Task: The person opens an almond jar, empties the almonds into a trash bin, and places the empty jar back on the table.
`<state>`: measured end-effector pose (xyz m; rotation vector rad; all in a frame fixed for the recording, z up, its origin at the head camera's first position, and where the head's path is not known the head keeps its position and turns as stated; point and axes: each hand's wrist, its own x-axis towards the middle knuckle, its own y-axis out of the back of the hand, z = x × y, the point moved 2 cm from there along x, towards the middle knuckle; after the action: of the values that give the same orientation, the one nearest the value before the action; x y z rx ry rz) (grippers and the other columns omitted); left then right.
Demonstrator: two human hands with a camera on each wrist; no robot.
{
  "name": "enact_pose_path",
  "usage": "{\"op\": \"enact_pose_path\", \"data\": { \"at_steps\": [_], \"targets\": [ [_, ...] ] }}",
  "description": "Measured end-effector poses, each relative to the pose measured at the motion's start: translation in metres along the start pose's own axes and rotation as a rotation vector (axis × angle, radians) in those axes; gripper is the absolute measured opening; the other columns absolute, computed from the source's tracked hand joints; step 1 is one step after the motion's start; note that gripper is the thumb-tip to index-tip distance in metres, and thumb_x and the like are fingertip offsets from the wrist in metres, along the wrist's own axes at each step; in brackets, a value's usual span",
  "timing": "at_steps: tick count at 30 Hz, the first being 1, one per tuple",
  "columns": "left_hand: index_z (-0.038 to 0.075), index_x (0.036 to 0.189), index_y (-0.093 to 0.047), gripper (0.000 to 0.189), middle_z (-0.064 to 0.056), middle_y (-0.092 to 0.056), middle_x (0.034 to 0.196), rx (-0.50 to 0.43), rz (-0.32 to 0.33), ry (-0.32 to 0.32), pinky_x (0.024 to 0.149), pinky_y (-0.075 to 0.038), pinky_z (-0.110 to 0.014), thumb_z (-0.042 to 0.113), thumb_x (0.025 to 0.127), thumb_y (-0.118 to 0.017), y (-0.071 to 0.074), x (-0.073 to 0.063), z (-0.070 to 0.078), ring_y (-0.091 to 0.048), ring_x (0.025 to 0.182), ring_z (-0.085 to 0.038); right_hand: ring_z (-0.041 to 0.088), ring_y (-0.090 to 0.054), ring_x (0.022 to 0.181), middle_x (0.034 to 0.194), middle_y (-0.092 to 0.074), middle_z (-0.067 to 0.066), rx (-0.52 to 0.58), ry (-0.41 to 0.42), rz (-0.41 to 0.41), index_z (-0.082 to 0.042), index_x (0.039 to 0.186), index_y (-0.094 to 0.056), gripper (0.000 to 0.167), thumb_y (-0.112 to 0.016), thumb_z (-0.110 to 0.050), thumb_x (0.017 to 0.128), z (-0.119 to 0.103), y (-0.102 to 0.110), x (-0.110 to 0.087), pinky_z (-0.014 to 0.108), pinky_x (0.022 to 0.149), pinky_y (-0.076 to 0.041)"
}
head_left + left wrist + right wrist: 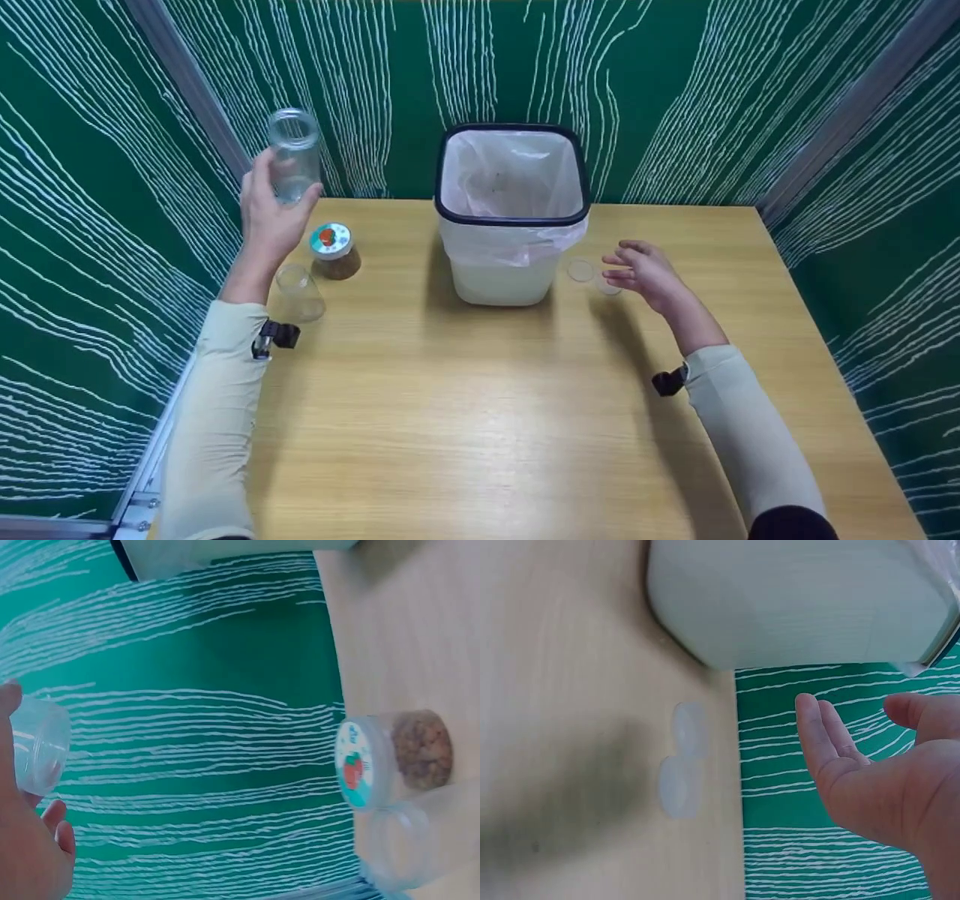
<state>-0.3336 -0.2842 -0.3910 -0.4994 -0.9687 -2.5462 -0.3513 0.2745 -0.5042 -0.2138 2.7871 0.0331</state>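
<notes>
The left hand (274, 212) grips a clear jar (301, 156) roughly upright, left of the bin (501, 280), the loose, empty right hand (646, 274) opposite

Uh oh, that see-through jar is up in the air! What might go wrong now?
The raised clear jar might slip from the left grip and fall. It could then knock the lidded jar or the other clear jar, which stand close together on the table. Also, two clear round pieces beside the bin look faint against the wood, so they might be overlooked or bumped.
</notes>
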Motion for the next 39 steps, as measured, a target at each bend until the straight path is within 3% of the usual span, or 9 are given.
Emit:
{"op": "enact_pose_path", "data": {
  "at_steps": [4,8,13,19,23,27,33,39],
  "targets": [
    [0.033,0.143,-0.037,0.069,0.004,-0.043,0.137,-0.049,0.079,0.002,0.106,-0.031,-0.034,0.054,0.085,-0.067,0.006,-0.009,-0.017,-0.031,0.127,-0.01,0.036,-0.052,0.121,0.145,-0.035,0.027,-0.005,-0.024,0.004,0.0,0.153,-0.009,0.058,-0.035,-0.024,0.106,0.009,0.008,-0.004,0.043,0.103,-0.041],
    [0.033,0.144,-0.039,0.072,0.005,-0.043,0.138,-0.062,0.114,0.037,0.106,-0.031,-0.031,0.054,0.082,-0.07,0.015,-0.019,-0.036,-0.032,0.126,-0.01,0.038,-0.046,0.126,0.146,-0.034,0.027,0.005,-0.055,-0.001,-0.001,0.153,-0.008,0.057,-0.032,-0.023,0.107,0.017,0.013,-0.007,0.044,0.105,-0.038],
    [0.034,0.144,-0.04,0.071,0.003,-0.046,0.139,-0.086,0.112,0.111,0.109,-0.027,-0.037,0.052,0.082,-0.071,0.02,-0.033,-0.062,-0.037,0.126,-0.014,0.037,-0.049,0.123,0.145,-0.036,0.026,-0.009,-0.069,0.007,0.0,0.153,-0.01,0.057,-0.033,-0.025,0.107,0.03,0.019,-0.01,0.043,0.104,-0.04],
    [0.03,0.142,-0.043,0.069,0.001,-0.05,0.136,-0.057,0.111,0.152,0.107,-0.029,-0.04,0.051,0.083,-0.071,0.019,-0.049,-0.088,-0.039,0.123,-0.017,0.036,-0.048,0.125,0.146,-0.033,0.027,0.056,-0.063,-0.011,0.001,0.152,-0.014,0.056,-0.032,-0.026,0.107,0.049,0.02,-0.018,0.044,0.106,-0.037],
    [0.03,0.142,-0.044,0.069,0.0,-0.05,0.137,-0.043,0.118,0.164,0.106,-0.031,-0.041,0.05,0.083,-0.072,0.02,-0.054,-0.098,-0.038,0.123,-0.017,0.037,-0.048,0.126,0.145,-0.037,0.025,0.12,-0.035,-0.013,0.003,0.151,-0.017,0.056,-0.035,-0.026,0.107,0.058,0.019,-0.022,0.044,0.107,-0.035],
    [0.025,0.141,-0.045,0.07,-0.002,-0.05,0.136,-0.022,0.129,0.179,0.106,-0.031,-0.041,0.048,0.082,-0.074,0.02,-0.06,-0.106,-0.04,0.123,-0.02,0.032,-0.058,0.114,0.137,-0.045,0.025,0.167,0.009,-0.002,0.007,0.149,-0.017,0.057,-0.039,-0.023,0.106,0.062,0.018,-0.026,0.042,0.104,-0.039],
    [0.021,0.143,-0.044,0.077,-0.005,-0.049,0.138,0.013,0.104,0.261,0.108,-0.03,-0.043,0.055,0.079,-0.073,0.018,-0.075,-0.121,-0.038,0.127,-0.022,0.03,-0.062,0.105,0.126,-0.054,0.02,0.212,0.041,0.008,0.01,0.145,-0.02,0.056,-0.043,-0.02,0.105,0.069,0.015,-0.029,0.038,0.098,-0.046],
    [0.018,0.141,-0.043,0.077,-0.008,-0.046,0.141,0.018,0.079,0.351,0.11,-0.027,-0.045,0.056,0.081,-0.071,0.015,-0.097,-0.137,-0.035,0.13,-0.024,0.027,-0.063,0.104,0.127,-0.053,0.02,0.229,0.03,0.01,0.009,0.146,-0.02,0.054,-0.041,-0.02,0.105,0.077,0.007,-0.03,0.043,0.104,-0.039]
  ]
}}
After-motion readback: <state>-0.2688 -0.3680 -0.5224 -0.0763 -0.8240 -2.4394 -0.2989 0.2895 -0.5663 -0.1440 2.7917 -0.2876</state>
